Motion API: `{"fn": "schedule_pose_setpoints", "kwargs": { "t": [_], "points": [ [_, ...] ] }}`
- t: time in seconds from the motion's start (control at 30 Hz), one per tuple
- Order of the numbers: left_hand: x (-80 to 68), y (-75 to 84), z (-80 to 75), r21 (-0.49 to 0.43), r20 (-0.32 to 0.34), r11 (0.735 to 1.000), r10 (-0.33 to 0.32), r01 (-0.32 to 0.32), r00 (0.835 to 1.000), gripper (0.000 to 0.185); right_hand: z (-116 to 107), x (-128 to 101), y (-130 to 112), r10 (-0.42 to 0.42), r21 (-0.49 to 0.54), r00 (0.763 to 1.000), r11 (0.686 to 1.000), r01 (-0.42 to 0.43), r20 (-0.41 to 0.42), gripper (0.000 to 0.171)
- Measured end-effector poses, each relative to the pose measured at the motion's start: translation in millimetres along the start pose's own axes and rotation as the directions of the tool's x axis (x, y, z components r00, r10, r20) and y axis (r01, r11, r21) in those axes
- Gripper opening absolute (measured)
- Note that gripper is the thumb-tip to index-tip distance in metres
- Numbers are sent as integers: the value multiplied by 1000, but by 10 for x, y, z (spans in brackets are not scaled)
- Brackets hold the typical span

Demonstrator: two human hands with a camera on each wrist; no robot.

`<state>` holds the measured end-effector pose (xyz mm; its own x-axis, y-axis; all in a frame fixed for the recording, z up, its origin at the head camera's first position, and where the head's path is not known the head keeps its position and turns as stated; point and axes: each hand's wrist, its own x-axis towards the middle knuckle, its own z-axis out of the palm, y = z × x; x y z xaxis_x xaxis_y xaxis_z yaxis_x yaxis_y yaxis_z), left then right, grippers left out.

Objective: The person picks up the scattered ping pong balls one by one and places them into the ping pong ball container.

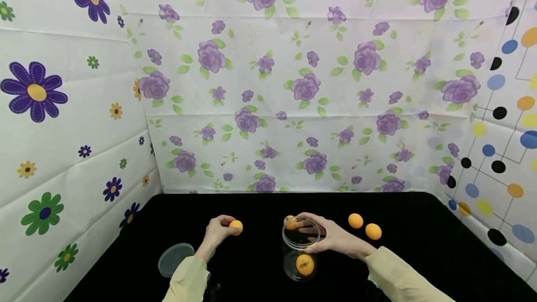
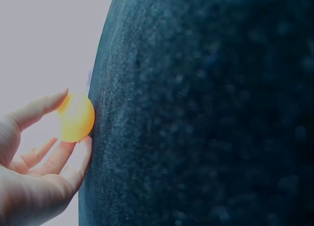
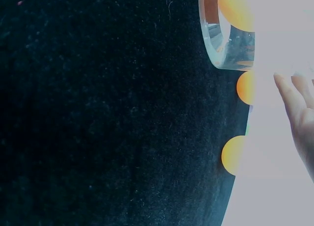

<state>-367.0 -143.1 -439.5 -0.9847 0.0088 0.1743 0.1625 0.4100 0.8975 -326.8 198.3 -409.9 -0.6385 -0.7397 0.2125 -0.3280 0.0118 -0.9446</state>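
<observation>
My left hand (image 1: 218, 233) pinches an orange table tennis ball (image 1: 236, 227) between thumb and fingertips, low over the black table; the left wrist view shows this ball (image 2: 76, 117) close up. With thumb and fingers spread around its upper part, my right hand (image 1: 331, 236) holds a clear round jar (image 1: 289, 255) just below the open rim. Inside the jar, near the bottom, lies a printed orange ball (image 1: 305, 264). Another orange ball (image 1: 289, 222) shows at the jar's far left side, partly behind the rim.
Two more orange balls, a nearer one (image 1: 373, 231) and a farther one (image 1: 355, 221), lie right of the jar beyond my right hand. A round translucent lid (image 1: 176, 259) lies left of my left forearm. Patterned sheets (image 1: 268, 106) hang around the black table (image 1: 260, 202).
</observation>
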Motion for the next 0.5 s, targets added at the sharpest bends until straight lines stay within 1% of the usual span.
{"fn": "schedule_pose_setpoints", "kwargs": {
  "t": [0.17, 0.4, 0.5],
  "points": [
    [-11, 27, 0, -20, 12, 1000, -3, 3, 1000, 32, 10, -5, 1, -9, 1, 1000, 1000, 9, -4, 66],
    [-12, 80, 20, -40, 13, 999, 22, -21, 1000, 32, 1, 1, -1, 2, 1, 1000, 1000, -2, -2, 67],
    [-18, 110, 19, -54, 24, 998, 19, -18, 1000, 32, 0, -2, 0, 1, -2, 1000, 1000, -1, -1, 67]
  ]
}}
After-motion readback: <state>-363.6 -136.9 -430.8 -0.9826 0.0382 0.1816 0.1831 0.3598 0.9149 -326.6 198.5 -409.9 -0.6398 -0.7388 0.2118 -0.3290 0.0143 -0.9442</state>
